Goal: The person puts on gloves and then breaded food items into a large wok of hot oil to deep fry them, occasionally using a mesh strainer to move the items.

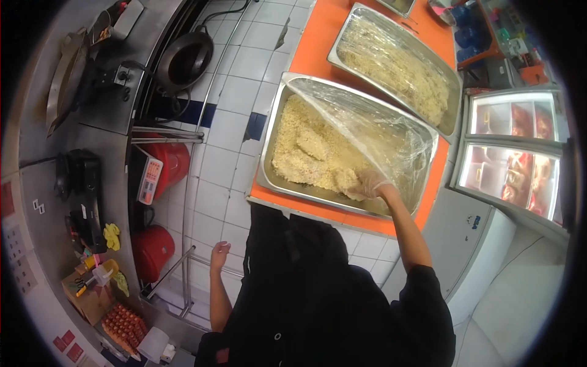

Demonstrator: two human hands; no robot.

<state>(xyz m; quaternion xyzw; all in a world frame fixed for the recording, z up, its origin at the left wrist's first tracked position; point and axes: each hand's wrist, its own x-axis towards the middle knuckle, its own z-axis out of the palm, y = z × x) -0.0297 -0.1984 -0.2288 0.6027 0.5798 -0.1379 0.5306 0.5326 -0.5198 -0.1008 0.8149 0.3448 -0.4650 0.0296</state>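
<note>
My right hand (371, 184), in a clear plastic glove, reaches into the near steel tray (270, 158) and has its fingers on a crumb-coated piece of food (347, 182); the fingertips are partly hidden. Another coated piece (312, 142) lies on the pale crumbs (293, 112) further left, and a larger coated one (296, 167) lies below it. Clear plastic film (367, 124) covers the right and far part of this tray, its edge running diagonally down to my wrist. My left hand (221, 249) is bare, hangs low beside my body over the tiled floor and touches nothing.
A second steel tray (337, 48) of crumbs under film stands behind on the orange tabletop (305, 41). Lit glass-door refrigerators (463, 144) stand at right. Along the left runs a steel counter (39, 179) with eggs (124, 325); red buckets (153, 253) and a wok (185, 59) are beneath or beside it.
</note>
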